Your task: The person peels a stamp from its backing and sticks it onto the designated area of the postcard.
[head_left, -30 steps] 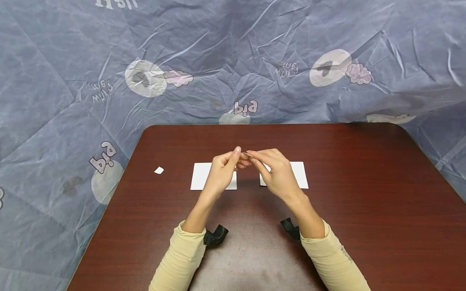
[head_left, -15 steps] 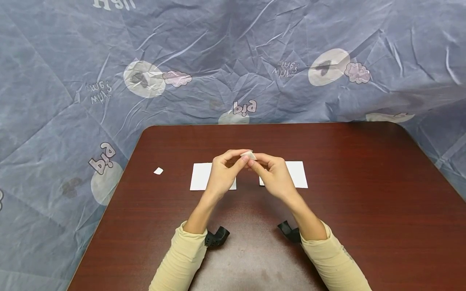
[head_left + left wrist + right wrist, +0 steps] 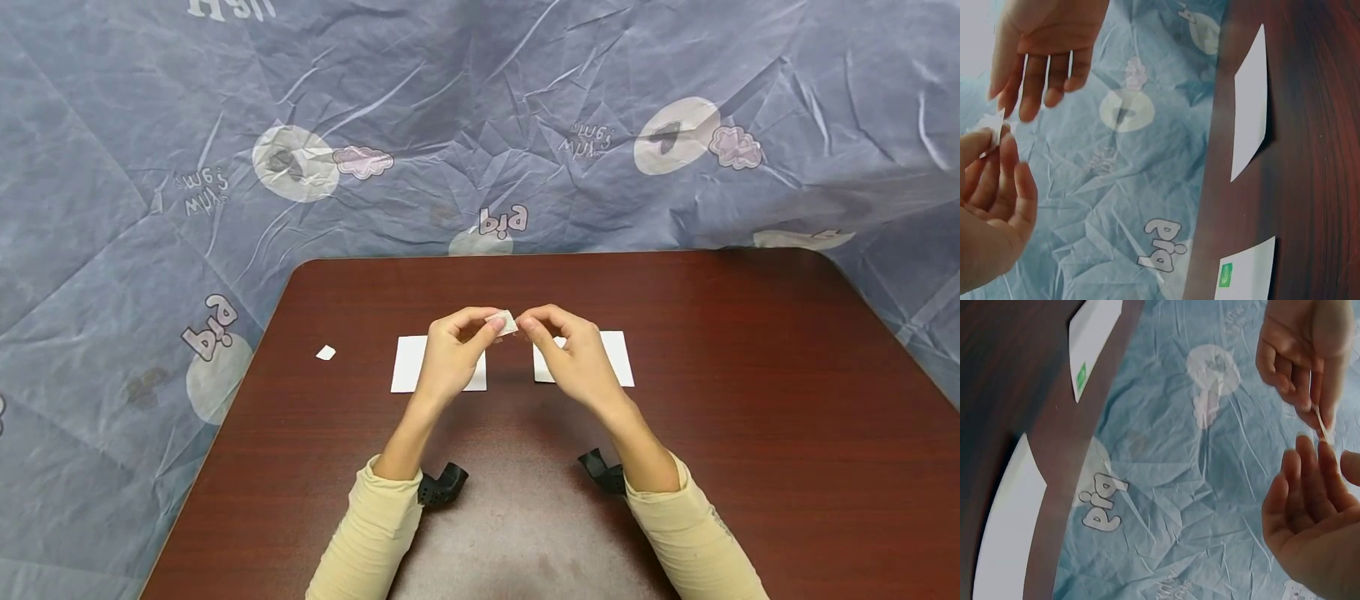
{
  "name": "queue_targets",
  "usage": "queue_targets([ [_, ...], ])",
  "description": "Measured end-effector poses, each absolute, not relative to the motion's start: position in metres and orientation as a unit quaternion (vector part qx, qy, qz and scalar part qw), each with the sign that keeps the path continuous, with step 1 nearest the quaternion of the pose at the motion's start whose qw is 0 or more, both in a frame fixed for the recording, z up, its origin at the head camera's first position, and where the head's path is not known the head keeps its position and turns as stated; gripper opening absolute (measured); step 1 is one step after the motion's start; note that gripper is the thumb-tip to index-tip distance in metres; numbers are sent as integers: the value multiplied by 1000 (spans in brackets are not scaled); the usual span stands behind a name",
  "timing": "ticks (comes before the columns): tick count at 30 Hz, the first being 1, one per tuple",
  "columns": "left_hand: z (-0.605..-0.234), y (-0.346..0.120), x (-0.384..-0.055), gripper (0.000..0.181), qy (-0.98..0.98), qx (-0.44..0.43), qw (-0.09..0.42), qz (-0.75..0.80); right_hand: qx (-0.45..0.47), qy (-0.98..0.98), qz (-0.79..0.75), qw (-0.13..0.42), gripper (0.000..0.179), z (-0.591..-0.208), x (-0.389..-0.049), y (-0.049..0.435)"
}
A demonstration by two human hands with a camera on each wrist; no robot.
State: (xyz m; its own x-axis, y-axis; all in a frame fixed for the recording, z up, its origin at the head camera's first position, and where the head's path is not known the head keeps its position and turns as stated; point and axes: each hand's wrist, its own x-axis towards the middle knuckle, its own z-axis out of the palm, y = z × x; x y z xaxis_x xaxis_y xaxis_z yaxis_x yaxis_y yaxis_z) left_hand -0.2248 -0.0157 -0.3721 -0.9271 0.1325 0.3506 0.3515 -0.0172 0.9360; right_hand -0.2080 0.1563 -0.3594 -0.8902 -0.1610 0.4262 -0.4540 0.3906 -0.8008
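Observation:
My left hand [image 3: 450, 358] pinches a small white square piece [image 3: 504, 322] between thumb and fingers, above the table. In the left wrist view the piece [image 3: 997, 130] is seen nearly edge-on. Close to its right side is my right hand [image 3: 573, 354], its thumb and index fingertip beside the piece's edge. The right wrist view shows that thumb apart from the fairly straight fingers; whether a fingertip touches the piece is hard to tell. Beyond the hands lie two white cards, a left card [image 3: 407, 367] and a right card [image 3: 617, 358], both partly hidden by the hands.
A small white scrap [image 3: 326, 352] lies on the brown table [image 3: 750, 400] at the left. The left card bears a green mark [image 3: 1225, 275]. Black wrist mounts [image 3: 444, 485] show under both forearms. A wrinkled blue-grey cloth [image 3: 480, 125] hangs behind the table.
A second ago the right hand pinched the piece, seen edge-on. Then both hands held it, its pale face showing. Now the right fingers have drawn slightly right and the left hand holds it.

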Motion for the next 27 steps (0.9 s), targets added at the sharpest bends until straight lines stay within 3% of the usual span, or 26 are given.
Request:
queue_targets([
  [13, -375, -20, -225, 31, -749, -284, 104, -589, 238, -838, 484, 84, 16, -349, -204, 171],
  [27, -376, -23, -228, 33, -748, -309, 118, -575, 258, -844, 465, 73, 8, -347, -205, 174],
])
